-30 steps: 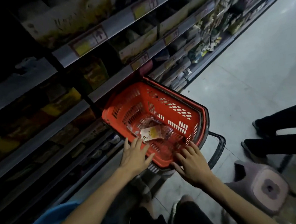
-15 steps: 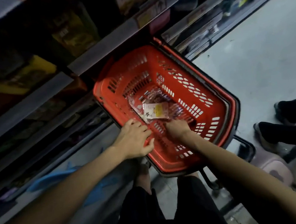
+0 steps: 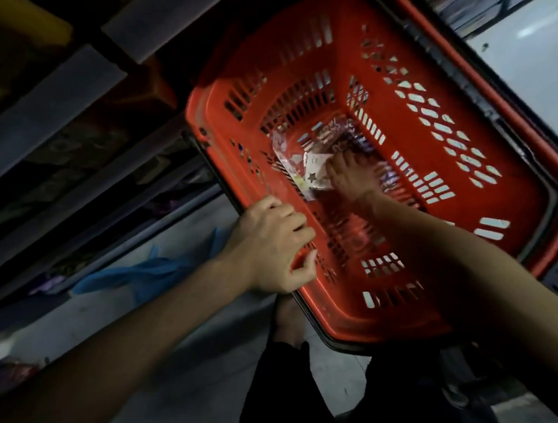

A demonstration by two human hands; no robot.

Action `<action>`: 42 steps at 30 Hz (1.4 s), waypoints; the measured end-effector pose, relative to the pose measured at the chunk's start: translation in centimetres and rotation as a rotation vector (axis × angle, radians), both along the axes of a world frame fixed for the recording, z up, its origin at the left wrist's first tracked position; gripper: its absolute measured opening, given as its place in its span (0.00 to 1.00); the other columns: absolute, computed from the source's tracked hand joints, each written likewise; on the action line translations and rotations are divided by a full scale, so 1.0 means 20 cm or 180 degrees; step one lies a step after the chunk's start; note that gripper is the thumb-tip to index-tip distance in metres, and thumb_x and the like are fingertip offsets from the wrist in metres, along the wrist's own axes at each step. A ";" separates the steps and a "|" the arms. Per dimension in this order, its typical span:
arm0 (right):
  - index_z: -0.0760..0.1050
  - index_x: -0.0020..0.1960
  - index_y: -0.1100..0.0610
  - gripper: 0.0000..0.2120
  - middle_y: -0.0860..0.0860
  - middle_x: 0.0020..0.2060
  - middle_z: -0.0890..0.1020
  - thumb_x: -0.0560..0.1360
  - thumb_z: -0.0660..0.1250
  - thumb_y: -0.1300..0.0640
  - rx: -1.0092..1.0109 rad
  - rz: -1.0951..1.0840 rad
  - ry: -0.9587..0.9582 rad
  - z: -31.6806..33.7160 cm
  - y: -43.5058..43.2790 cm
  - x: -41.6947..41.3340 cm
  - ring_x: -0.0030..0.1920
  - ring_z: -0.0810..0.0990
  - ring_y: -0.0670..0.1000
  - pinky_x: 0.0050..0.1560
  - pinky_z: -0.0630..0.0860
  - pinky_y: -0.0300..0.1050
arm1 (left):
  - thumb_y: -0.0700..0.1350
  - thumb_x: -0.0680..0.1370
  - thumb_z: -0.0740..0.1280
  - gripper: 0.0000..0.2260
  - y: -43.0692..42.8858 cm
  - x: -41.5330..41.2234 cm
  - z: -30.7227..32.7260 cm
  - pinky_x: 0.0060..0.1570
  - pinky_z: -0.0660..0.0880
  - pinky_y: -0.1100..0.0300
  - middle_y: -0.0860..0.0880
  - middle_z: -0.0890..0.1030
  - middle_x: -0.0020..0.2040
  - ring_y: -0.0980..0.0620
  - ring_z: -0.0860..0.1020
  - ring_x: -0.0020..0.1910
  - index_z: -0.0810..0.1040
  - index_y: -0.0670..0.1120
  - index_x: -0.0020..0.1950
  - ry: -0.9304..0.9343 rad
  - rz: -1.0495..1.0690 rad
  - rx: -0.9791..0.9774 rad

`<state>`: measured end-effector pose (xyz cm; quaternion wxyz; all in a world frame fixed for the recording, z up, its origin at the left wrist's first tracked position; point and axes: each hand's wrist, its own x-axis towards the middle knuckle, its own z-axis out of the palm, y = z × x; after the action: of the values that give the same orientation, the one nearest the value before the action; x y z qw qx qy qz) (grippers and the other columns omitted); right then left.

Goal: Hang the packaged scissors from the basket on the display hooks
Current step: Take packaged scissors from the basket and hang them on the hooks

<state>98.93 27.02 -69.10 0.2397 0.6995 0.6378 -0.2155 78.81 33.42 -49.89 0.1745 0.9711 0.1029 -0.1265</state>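
Dim shop aisle [image 3: 200, 357]: your left hand [image 3: 274, 246] grips the basket [image 3: 288, 48] rim; your right hand [image 3: 349, 176] touches the packaged scissors [image 3: 313, 170] on its floor, grip unclear. Likely light, slippery; pinch its stiffer edge.

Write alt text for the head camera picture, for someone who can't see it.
A person's right hand reaches into a red basket, fingers on the packaged scissors at its bottom, while the left hand grips the basket's near rim. Dim store shelves stand beside it.
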 end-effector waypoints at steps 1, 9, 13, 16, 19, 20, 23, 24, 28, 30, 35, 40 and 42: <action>0.69 0.70 0.61 0.24 0.64 0.65 0.74 0.76 0.66 0.58 -0.0018 -0.0030 -0.0012 0.02 0.00 0.00 0.65 0.73 0.66 0.61 0.73 0.59 | 0.56 0.76 0.58 0.19 0.00 0.00 0.00 0.53 0.72 0.48 0.47 0.83 0.40 0.44 0.79 0.41 0.84 0.46 0.43 0.0023 -0.0003 -0.0006; 0.71 0.70 0.55 0.19 0.59 0.60 0.82 0.79 0.61 0.55 0.0346 -0.1218 0.0601 0.14 0.00 -0.05 0.60 0.79 0.63 0.57 0.76 0.55 | 0.55 0.74 0.60 0.16 -0.01 0.01 0.04 0.50 0.74 0.49 0.48 0.81 0.37 0.45 0.79 0.39 0.83 0.46 0.40 -0.0083 0.0064 -0.0065; 0.76 0.63 0.57 0.15 0.61 0.53 0.84 0.78 0.65 0.52 0.0396 -0.2499 0.0865 0.23 0.00 -0.12 0.53 0.84 0.65 0.52 0.79 0.55 | 0.54 0.75 0.60 0.17 -0.01 0.00 0.03 0.48 0.72 0.51 0.48 0.81 0.35 0.46 0.77 0.37 0.83 0.46 0.39 -0.0237 0.0087 -0.0011; 0.80 0.59 0.60 0.17 0.62 0.55 0.85 0.78 0.67 0.49 0.0251 -0.3233 0.0920 0.26 0.02 -0.15 0.57 0.84 0.64 0.55 0.80 0.53 | 0.54 0.75 0.61 0.16 -0.01 -0.01 0.01 0.49 0.72 0.51 0.48 0.80 0.35 0.45 0.77 0.37 0.82 0.46 0.38 -0.0324 0.0093 -0.0004; 0.81 0.59 0.64 0.26 0.64 0.57 0.84 0.78 0.67 0.41 0.0123 -0.4047 0.1297 0.27 0.00 -0.13 0.59 0.83 0.63 0.55 0.78 0.49 | 0.55 0.76 0.60 0.17 -0.01 -0.01 0.02 0.49 0.72 0.51 0.49 0.81 0.35 0.46 0.77 0.37 0.83 0.47 0.39 -0.0265 0.0062 0.0019; 0.82 0.59 0.65 0.26 0.64 0.57 0.84 0.77 0.67 0.42 0.0076 -0.4236 0.1459 0.26 -0.01 -0.12 0.59 0.83 0.63 0.55 0.77 0.48 | 0.55 0.76 0.59 0.18 -0.01 -0.01 0.02 0.50 0.72 0.51 0.49 0.81 0.36 0.47 0.78 0.38 0.83 0.47 0.39 -0.0202 0.0041 0.0037; 0.81 0.60 0.66 0.23 0.63 0.59 0.83 0.79 0.68 0.45 -0.0030 -0.4461 0.1652 0.33 -0.09 -0.06 0.62 0.82 0.63 0.57 0.76 0.49 | 0.57 0.77 0.57 0.21 -0.01 0.00 0.05 0.54 0.72 0.49 0.49 0.83 0.40 0.47 0.79 0.42 0.85 0.47 0.44 0.0091 -0.0013 0.0049; 0.80 0.61 0.65 0.22 0.62 0.59 0.83 0.80 0.68 0.46 -0.0050 -0.4407 0.1744 0.35 -0.12 -0.04 0.62 0.81 0.62 0.56 0.75 0.49 | 0.58 0.78 0.55 0.22 -0.01 0.01 0.06 0.55 0.72 0.49 0.49 0.84 0.43 0.47 0.80 0.44 0.86 0.47 0.46 0.0198 0.0014 0.0051; 0.79 0.59 0.62 0.15 0.60 0.53 0.82 0.81 0.66 0.51 -0.0341 -0.3929 0.1574 0.48 -0.17 0.05 0.55 0.82 0.57 0.51 0.72 0.46 | 0.58 0.80 0.55 0.23 -0.03 0.09 0.09 0.61 0.72 0.48 0.47 0.82 0.58 0.45 0.79 0.58 0.82 0.48 0.62 0.0676 0.0330 0.0068; 0.78 0.62 0.59 0.17 0.61 0.57 0.83 0.80 0.65 0.48 -0.0248 -0.3707 0.1449 0.54 -0.18 0.10 0.57 0.82 0.60 0.52 0.74 0.47 | 0.57 0.82 0.58 0.21 -0.04 0.18 0.07 0.63 0.71 0.46 0.44 0.79 0.64 0.42 0.76 0.64 0.78 0.46 0.68 0.1021 0.0482 0.0098; 0.79 0.62 0.60 0.19 0.62 0.58 0.83 0.79 0.68 0.46 -0.0026 -0.3393 0.1029 0.74 -0.19 0.20 0.58 0.82 0.64 0.54 0.78 0.52 | 0.52 0.82 0.62 0.21 -0.02 0.49 -0.19 0.63 0.74 0.44 0.40 0.76 0.70 0.38 0.74 0.69 0.74 0.44 0.71 0.1463 0.1022 -0.0097; 0.78 0.56 0.64 0.14 0.65 0.54 0.83 0.79 0.65 0.53 0.0293 -0.3137 0.0905 0.87 -0.25 0.26 0.55 0.82 0.66 0.50 0.77 0.52 | 0.52 0.82 0.65 0.27 0.01 0.72 -0.61 0.65 0.74 0.45 0.40 0.71 0.75 0.38 0.71 0.72 0.66 0.44 0.79 0.1721 0.1774 -0.0217; 0.77 0.54 0.64 0.13 0.66 0.52 0.83 0.79 0.65 0.55 0.0477 -0.3123 0.0975 0.91 -0.28 0.26 0.53 0.82 0.68 0.49 0.77 0.54 | 0.52 0.80 0.67 0.30 0.01 0.76 -0.77 0.65 0.73 0.44 0.39 0.70 0.75 0.36 0.70 0.72 0.64 0.46 0.80 0.1650 0.2156 -0.0248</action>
<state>104.08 21.51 -50.99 -0.0364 0.8919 0.2763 -0.3560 94.03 33.52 -65.29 0.2111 0.8112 0.4515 -0.3057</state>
